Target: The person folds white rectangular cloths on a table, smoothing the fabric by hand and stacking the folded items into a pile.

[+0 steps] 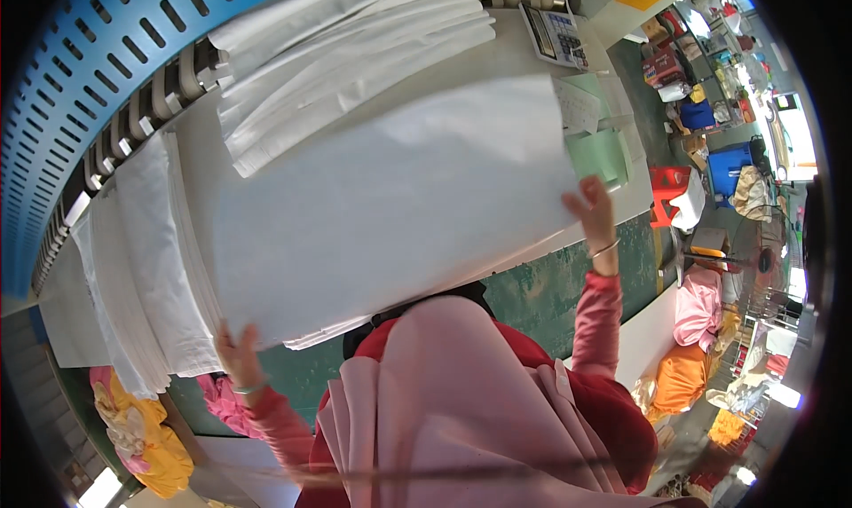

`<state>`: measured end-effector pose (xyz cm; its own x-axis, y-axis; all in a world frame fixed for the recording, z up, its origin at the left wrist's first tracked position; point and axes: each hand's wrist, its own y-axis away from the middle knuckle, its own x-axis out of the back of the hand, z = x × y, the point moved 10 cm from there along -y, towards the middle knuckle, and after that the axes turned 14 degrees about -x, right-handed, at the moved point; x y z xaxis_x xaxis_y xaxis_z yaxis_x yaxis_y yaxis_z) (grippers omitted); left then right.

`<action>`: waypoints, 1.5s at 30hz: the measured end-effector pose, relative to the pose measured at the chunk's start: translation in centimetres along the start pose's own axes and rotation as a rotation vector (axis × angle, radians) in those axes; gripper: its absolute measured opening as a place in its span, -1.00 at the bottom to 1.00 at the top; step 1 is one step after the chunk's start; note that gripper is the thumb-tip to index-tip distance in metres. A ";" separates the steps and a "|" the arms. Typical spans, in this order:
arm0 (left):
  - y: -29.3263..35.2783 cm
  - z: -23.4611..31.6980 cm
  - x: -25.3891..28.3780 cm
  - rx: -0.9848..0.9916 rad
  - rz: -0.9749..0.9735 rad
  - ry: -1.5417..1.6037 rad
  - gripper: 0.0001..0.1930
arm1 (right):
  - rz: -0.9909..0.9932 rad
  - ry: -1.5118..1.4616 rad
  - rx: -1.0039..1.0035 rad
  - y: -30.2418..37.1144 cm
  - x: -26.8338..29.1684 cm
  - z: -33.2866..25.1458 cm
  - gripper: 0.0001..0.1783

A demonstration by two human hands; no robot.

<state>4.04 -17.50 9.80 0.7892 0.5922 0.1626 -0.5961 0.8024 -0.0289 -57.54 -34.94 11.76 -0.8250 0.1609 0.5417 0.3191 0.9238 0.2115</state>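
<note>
A: In the middle of the frame, what are you holding?

B: You hold a large white rectangular cloth sheet (390, 206) spread flat, and it fills the centre of the view. Your left hand (236, 353), low and left of centre, grips the sheet's lower left corner, fingers curled round the edge. Your right hand (593, 208), right of centre, pinches the sheet's right edge, thumb and fingers closed on the cloth.

A: And what lies under it?

B: A long pale work table (532, 60) runs from lower left to upper right. At the upper middle you have a stack of folded white sheets (346, 55), fanned at its edges. At the left sits a second pile of white folded linen (146, 268), touching the spread sheet's left side.

A: Anything else near you?

B: Along the upper left curves a blue slotted machine cover (80, 73) with a row of grey rollers (151, 100) just beside the table. A grey desk calculator (554, 32) rests at the table's top end, and pale green paper sheets (599, 153) lie just above your right hand.
</note>
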 end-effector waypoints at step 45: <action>-19.6 -1.6 -13.2 -0.635 -0.312 -0.483 -0.73 | -0.358 -0.263 -0.107 -27.4 -16.7 -6.1 -0.45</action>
<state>5.48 -40.92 6.66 0.6678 0.3569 0.6532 -0.0527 0.8980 -0.4368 -49.69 -65.09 1.92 -0.9781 -0.0664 0.1973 0.0274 0.8985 0.4382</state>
